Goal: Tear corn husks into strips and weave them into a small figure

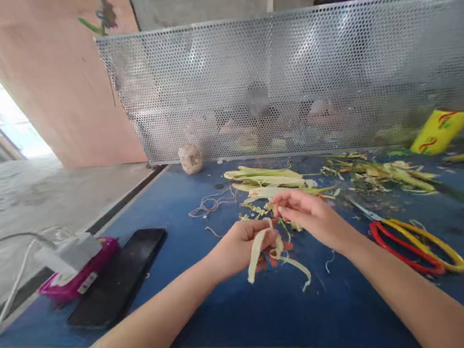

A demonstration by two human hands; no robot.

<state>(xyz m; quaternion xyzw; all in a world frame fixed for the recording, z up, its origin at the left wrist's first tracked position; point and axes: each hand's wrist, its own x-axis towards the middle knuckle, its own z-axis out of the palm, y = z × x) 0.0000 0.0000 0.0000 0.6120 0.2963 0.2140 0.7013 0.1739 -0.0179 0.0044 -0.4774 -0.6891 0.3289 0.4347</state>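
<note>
My left hand (252, 243) is closed around a pale, cream-coloured plant strip (257, 254), which looks like husk. The strip loops over the fingers, and its thin ends hang below them. Close by on the right, my right hand (307, 215) is loosely curved, thumb and fingers a little apart, with nothing visible in it. Small green and pale scraps (258, 210) lie on the table just behind both hands. Farther back is a pile of long pale-green husk leaves (267, 180).
Scissors (414, 243) with red and yellow handles lie right on the blue table (252, 315). At left are a black phone (119, 276) and a purple power strip (105, 252). A perforated metal screen (278, 75), twine (212, 202), plant waste (387, 175) and a yellow packet (442, 131) are behind.
</note>
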